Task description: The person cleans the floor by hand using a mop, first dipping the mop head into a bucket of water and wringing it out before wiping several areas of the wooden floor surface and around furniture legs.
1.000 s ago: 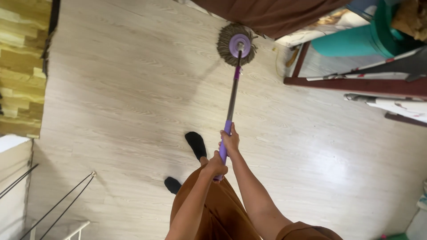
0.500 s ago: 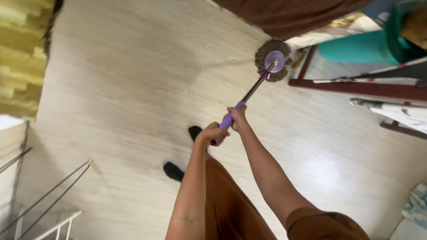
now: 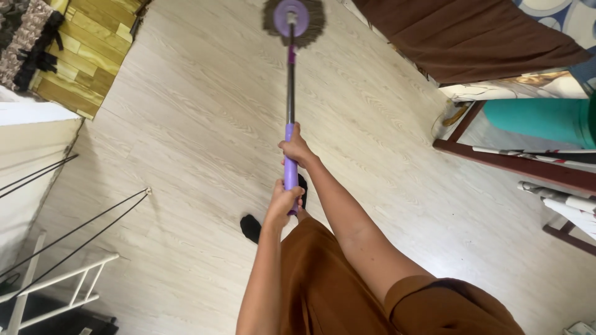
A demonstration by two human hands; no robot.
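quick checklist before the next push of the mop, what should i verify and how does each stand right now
1. Right hand wrapped round the purple grip of the mop handle: ok.
2. Left hand closed on the lower end of the grip: ok.
3. Mop head flat on the pale floor: looks ok, though its top is cut off by the picture edge.
4. Floor between the feet and the mop head free of things: ok.
5. Brown cloth hanging to the right, apart from the mop head: ok.
6. Whether the floor is wet: cannot tell.
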